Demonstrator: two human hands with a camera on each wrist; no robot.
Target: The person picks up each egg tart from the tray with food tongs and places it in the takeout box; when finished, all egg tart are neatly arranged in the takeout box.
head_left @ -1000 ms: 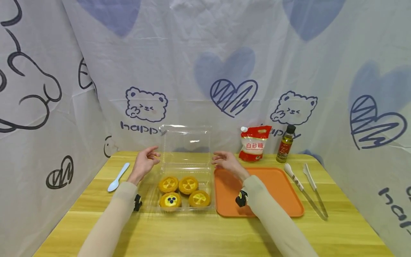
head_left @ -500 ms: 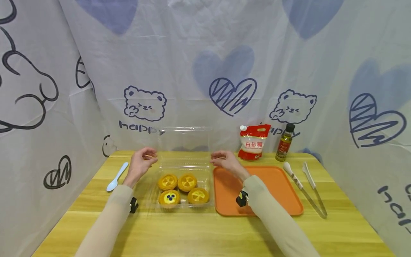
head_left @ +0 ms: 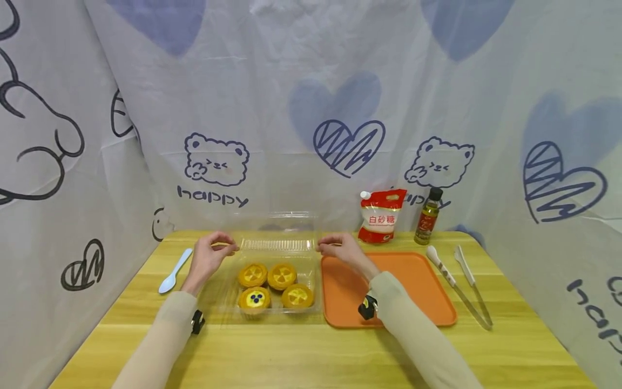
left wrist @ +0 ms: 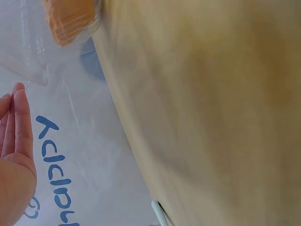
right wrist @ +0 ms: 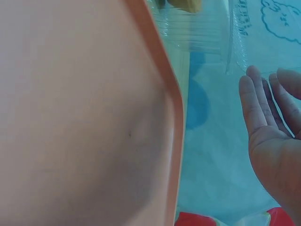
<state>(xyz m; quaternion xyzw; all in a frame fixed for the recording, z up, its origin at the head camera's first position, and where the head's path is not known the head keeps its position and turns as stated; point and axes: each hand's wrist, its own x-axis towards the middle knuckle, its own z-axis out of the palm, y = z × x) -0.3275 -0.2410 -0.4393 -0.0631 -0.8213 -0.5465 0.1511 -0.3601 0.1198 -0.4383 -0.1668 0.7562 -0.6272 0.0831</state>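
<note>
A clear plastic clamshell box (head_left: 227,302) stands on the table with several egg tarts (head_left: 297,296) in its base; one tart is topped with dark berries. Its clear lid (head_left: 277,227) is raised at the back and leans forward. My left hand (head_left: 206,259) is at the lid's left edge, fingertips at or very near it. At the right edge is my right hand (head_left: 347,253), its fingertips likewise close to the plastic. Both wrist views show mostly straight fingers on the left hand (left wrist: 16,141) and the right hand (right wrist: 275,127); exact contact is hard to see.
An orange tray (head_left: 413,292) lies right of the box, under my right forearm. Tongs (head_left: 457,286) lie beyond it. A red-and-white sugar bag (head_left: 382,217) and an oil bottle (head_left: 427,217) stand behind. A pale blue spoon (head_left: 175,271) lies left.
The lid has tipped forward and its top edge now sits lower. My left hand has shifted slightly left and down; both hands have stayed beside the lid.
</note>
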